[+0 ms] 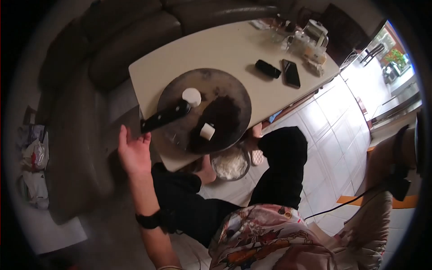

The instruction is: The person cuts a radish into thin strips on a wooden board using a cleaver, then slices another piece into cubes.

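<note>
My left hand [135,150] is held off the left side of the table, palm turned up and fingers apart, with nothing in it. Its fingertips are close to a knife [165,118], whose black riveted handle lies across the left rim of the round dark chopping board [204,78]. On the board rest a round white piece [192,96] by the handle's end and a blocky white piece [207,131] nearer to me. My right forearm [390,155] is raised at the right edge; the hand itself is out of the picture.
A bowl of white shreds [230,164] stands on the floor between my feet. On the cream table [150,67] lie a phone [291,73] and a black case [267,69], with a clear pitcher [315,33] farther back. A brown sofa [135,38] borders the far and left sides.
</note>
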The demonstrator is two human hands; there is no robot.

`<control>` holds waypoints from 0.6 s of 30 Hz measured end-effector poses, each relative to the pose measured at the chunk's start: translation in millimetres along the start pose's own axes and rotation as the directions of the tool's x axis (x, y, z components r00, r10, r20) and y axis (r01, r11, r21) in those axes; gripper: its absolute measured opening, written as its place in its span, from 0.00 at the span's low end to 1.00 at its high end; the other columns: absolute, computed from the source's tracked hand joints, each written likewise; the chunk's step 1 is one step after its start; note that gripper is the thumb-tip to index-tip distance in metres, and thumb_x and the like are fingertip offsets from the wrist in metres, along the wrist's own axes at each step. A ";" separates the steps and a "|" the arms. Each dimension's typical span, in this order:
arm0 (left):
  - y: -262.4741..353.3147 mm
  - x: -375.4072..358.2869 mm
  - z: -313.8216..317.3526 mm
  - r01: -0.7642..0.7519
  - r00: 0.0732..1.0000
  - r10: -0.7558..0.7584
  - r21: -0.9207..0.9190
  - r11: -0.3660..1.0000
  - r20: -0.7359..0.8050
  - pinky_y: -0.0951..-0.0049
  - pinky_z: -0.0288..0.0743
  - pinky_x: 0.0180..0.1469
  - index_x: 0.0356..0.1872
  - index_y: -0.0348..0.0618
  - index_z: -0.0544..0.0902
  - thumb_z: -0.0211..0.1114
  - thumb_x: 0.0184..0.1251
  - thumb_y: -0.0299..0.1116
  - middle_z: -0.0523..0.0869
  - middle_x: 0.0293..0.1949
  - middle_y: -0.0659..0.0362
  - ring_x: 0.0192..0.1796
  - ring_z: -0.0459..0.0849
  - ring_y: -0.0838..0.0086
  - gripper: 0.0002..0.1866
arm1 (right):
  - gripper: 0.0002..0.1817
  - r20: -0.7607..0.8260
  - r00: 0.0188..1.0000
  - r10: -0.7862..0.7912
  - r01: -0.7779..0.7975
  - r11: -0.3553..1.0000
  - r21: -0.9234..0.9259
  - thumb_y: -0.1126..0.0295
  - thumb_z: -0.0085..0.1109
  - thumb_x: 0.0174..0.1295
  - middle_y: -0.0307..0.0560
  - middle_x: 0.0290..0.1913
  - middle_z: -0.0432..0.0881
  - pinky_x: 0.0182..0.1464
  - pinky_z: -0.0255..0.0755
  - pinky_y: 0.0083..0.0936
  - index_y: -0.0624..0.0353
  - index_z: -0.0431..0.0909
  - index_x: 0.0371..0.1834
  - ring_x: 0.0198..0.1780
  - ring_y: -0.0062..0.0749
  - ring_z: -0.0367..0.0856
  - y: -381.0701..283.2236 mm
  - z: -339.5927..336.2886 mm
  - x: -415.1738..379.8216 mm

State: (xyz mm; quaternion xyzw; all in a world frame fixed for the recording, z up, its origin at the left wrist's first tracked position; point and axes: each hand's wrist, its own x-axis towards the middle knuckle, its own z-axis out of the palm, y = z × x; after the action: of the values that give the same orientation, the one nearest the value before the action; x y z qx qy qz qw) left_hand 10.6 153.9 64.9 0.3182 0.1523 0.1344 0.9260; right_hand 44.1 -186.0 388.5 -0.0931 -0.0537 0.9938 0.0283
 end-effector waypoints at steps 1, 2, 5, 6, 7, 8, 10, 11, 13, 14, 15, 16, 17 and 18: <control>-1.1 -0.9 -2.7 0.007 1.000 -0.006 -0.006 1.000 0.008 0.62 0.76 0.45 0.41 0.45 0.76 0.62 0.70 0.36 0.81 0.39 0.56 0.42 0.80 0.63 0.08 | 0.05 0.191 0.980 -0.060 0.038 0.993 0.114 0.67 0.68 0.53 0.37 0.39 0.83 0.51 0.61 0.11 0.48 0.88 0.33 0.40 0.18 0.74 3.8 -18.9 -0.1; -0.7 -6.7 0.9 0.005 1.000 -0.005 0.043 0.999 -0.019 0.61 0.77 0.45 0.42 0.45 0.76 0.63 0.69 0.37 0.80 0.40 0.58 0.41 0.80 0.63 0.09 | 0.06 0.346 0.934 -0.087 0.017 0.979 0.202 0.67 0.69 0.52 0.38 0.39 0.83 0.50 0.62 0.12 0.48 0.88 0.34 0.41 0.20 0.75 8.6 -41.0 2.3; -6.2 -11.7 9.4 0.016 0.989 0.011 0.174 0.985 -0.150 0.59 0.77 0.47 0.42 0.45 0.76 0.64 0.68 0.38 0.78 0.42 0.61 0.40 0.79 0.63 0.10 | 0.10 0.986 -0.020 -0.164 -0.739 0.667 0.096 0.66 0.70 0.49 0.39 0.40 0.82 0.50 0.64 0.16 0.49 0.86 0.36 0.41 0.24 0.75 35.9 -169.6 19.6; -6.6 -6.5 5.8 0.027 0.994 -0.007 0.175 0.984 -0.112 0.58 0.76 0.48 0.42 0.44 0.76 0.65 0.68 0.37 0.77 0.42 0.62 0.39 0.78 0.63 0.10 | 0.12 0.919 -0.357 -0.168 -0.770 0.609 -0.188 0.66 0.71 0.47 0.40 0.40 0.82 0.50 0.65 0.17 0.49 0.85 0.37 0.42 0.25 0.76 43.7 -227.6 27.9; -6.6 -0.9 1.9 0.037 0.997 -0.024 0.177 0.984 -0.077 0.57 0.76 0.49 0.43 0.44 0.76 0.65 0.67 0.37 0.76 0.42 0.63 0.39 0.77 0.63 0.11 | 0.14 0.784 -0.605 -0.139 -0.680 0.602 -0.418 0.65 0.72 0.46 0.40 0.40 0.82 0.50 0.66 0.19 0.50 0.85 0.38 0.42 0.26 0.76 49.3 -290.5 36.5; -7.6 1.5 0.8 0.046 0.997 -0.036 0.163 0.986 -0.065 0.56 0.76 0.50 0.42 0.44 0.75 0.65 0.67 0.37 0.76 0.41 0.61 0.39 0.77 0.62 0.11 | 0.15 0.599 -0.795 -0.093 -0.526 0.598 -0.605 0.65 0.72 0.45 0.41 0.40 0.82 0.50 0.66 0.20 0.50 0.84 0.38 0.42 0.28 0.76 54.4 -353.9 50.2; -6.6 6.3 -6.5 0.129 0.991 -0.126 0.105 0.986 -0.037 0.55 0.76 0.51 0.40 0.43 0.73 0.64 0.68 0.36 0.75 0.39 0.54 0.41 0.76 0.60 0.11 | 0.18 0.159 -0.986 0.042 -0.112 0.535 -0.838 0.64 0.73 0.42 0.41 0.40 0.81 0.49 0.68 0.23 0.50 0.83 0.40 0.43 0.30 0.77 59.0 -444.3 83.3; -8.0 6.3 -3.7 0.104 0.993 -0.098 0.116 0.988 -0.060 0.54 0.76 0.50 0.38 0.42 0.73 0.64 0.68 0.35 0.75 0.36 0.50 0.42 0.77 0.60 0.10 | 0.20 -0.018 -0.993 0.119 0.073 0.479 -0.875 0.64 0.74 0.41 0.42 0.40 0.81 0.49 0.68 0.24 0.51 0.82 0.41 0.43 0.31 0.77 64.4 -486.8 90.1; -8.5 6.7 -0.5 0.134 0.991 -0.130 0.111 0.985 -0.043 0.54 0.75 0.51 0.37 0.41 0.72 0.63 0.68 0.35 0.76 0.35 0.48 0.43 0.76 0.59 0.10 | 0.23 -0.246 -0.944 0.221 0.312 0.349 -0.884 0.63 0.75 0.39 0.43 0.40 0.81 0.49 0.70 0.27 0.51 0.81 0.42 0.43 0.34 0.78 69.3 -531.2 94.2; -7.8 4.9 6.9 0.121 0.992 -0.115 0.113 0.986 -0.057 0.54 0.75 0.52 0.37 0.40 0.72 0.63 0.68 0.35 0.76 0.36 0.48 0.43 0.76 0.59 0.10 | 0.25 -0.305 -0.920 0.244 0.370 0.292 -0.882 0.63 0.75 0.37 0.43 0.40 0.80 0.49 0.70 0.28 0.51 0.80 0.43 0.44 0.35 0.78 69.4 -540.3 94.0; -6.0 3.9 9.6 0.127 0.990 -0.119 0.122 0.984 -0.070 0.54 0.75 0.52 0.37 0.40 0.72 0.63 0.68 0.35 0.76 0.36 0.48 0.43 0.76 0.59 0.10 | 0.26 -0.330 -0.908 0.256 0.394 0.263 -0.880 0.62 0.76 0.36 0.44 0.41 0.80 0.48 0.71 0.29 0.52 0.80 0.44 0.44 0.37 0.78 73.0 -547.4 93.2; -9.3 2.4 12.1 0.100 0.994 -0.089 0.184 0.978 -0.067 0.55 0.75 0.52 0.36 0.40 0.73 0.63 0.68 0.35 0.76 0.37 0.47 0.45 0.76 0.59 0.10 | 0.28 -0.341 -0.904 0.259 0.404 0.253 -0.879 0.62 0.76 0.35 0.44 0.41 0.80 0.48 0.72 0.30 0.52 0.79 0.44 0.44 0.38 0.78 78.6 -553.2 92.1; -14.7 0.6 12.0 0.070 0.997 -0.057 0.237 0.969 -0.058 0.55 0.75 0.52 0.36 0.40 0.73 0.63 0.68 0.35 0.76 0.38 0.47 0.46 0.75 0.59 0.10 | 0.30 -0.328 -0.910 0.253 0.392 0.274 -0.878 0.62 0.77 0.34 0.45 0.41 0.80 0.48 0.72 0.32 0.52 0.79 0.45 0.44 0.39 0.79 84.1 -558.3 90.2; -17.8 -0.1 10.3 0.069 0.997 -0.057 0.225 0.972 -0.059 0.55 0.75 0.52 0.36 0.40 0.73 0.63 0.68 0.35 0.76 0.38 0.47 0.46 0.75 0.59 0.10 | 0.31 -0.288 -0.931 0.225 0.353 0.341 -0.871 0.61 0.77 0.33 0.45 0.41 0.80 0.48 0.73 0.33 0.52 0.78 0.46 0.44 0.40 0.79 92.1 -568.0 87.5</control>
State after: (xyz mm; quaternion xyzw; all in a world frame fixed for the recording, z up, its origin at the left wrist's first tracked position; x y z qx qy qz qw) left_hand 17.0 134.7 61.4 0.4131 0.2006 0.0950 0.8832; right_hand 60.7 -214.0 -192.6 -0.7828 0.1450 -0.0241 0.6047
